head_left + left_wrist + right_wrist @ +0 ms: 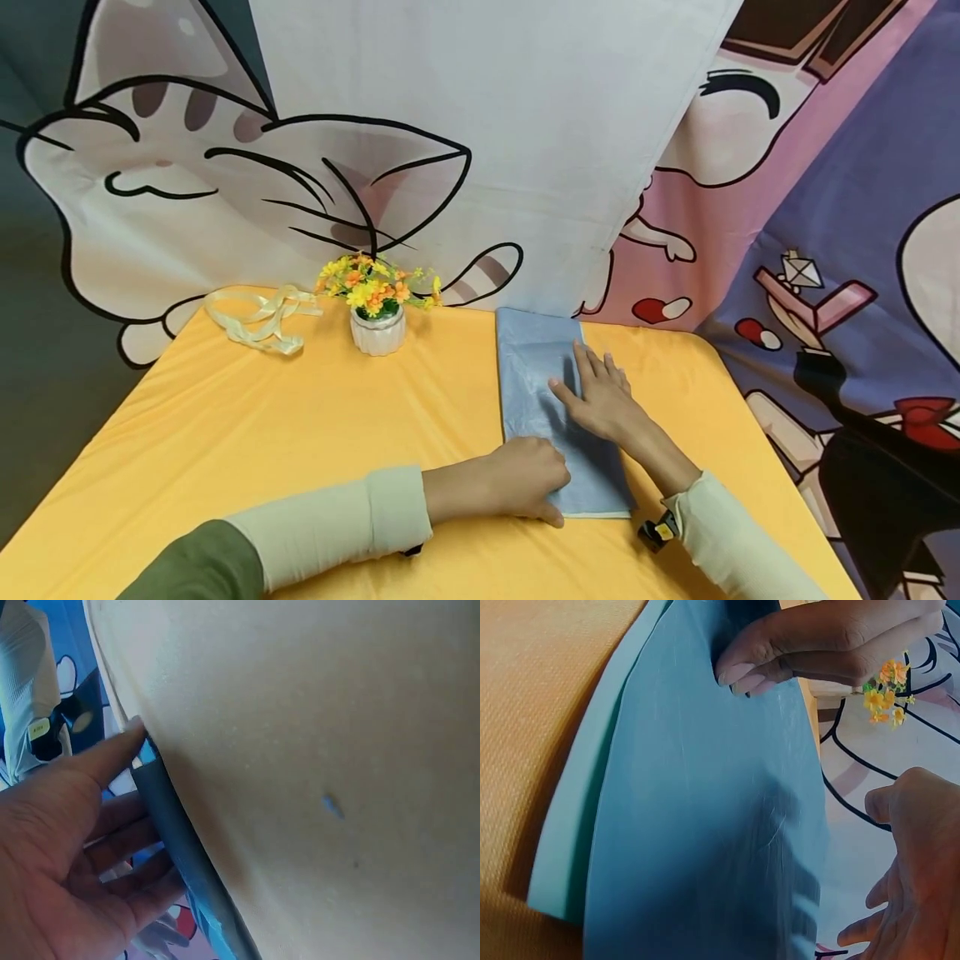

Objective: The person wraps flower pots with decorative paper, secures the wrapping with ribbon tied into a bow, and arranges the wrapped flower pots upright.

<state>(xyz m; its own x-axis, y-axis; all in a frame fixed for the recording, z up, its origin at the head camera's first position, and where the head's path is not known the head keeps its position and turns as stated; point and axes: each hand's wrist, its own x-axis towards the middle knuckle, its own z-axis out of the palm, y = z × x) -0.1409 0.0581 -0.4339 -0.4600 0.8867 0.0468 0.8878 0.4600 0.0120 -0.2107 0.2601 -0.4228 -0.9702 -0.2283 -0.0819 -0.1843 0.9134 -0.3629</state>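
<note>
A long folded blue sheet [531, 358] lies on the right half of the yellow table. At its near left edge is my left hand [525, 477], fingers curled over the top and thumb along the border. The left wrist view shows the sheet's dark edge [196, 859] between that thumb and the fingers. Over the sheet's right side my right hand [606, 406] is spread, fingers apart, its shadow falling on the blue surface. In the right wrist view, a paler turquoise layer [574, 825] shows under the upper one, and the left fingertips touch the top.
Behind the sheet, to its left, stands a white ribbed pot [378, 333] with yellow and orange flowers [375, 287]. A loose cream ribbon [258, 321] lies at the table's far left corner. A cartoon-printed cloth [480, 83] hangs along the back. Yellow cloth [300, 433] covers the table.
</note>
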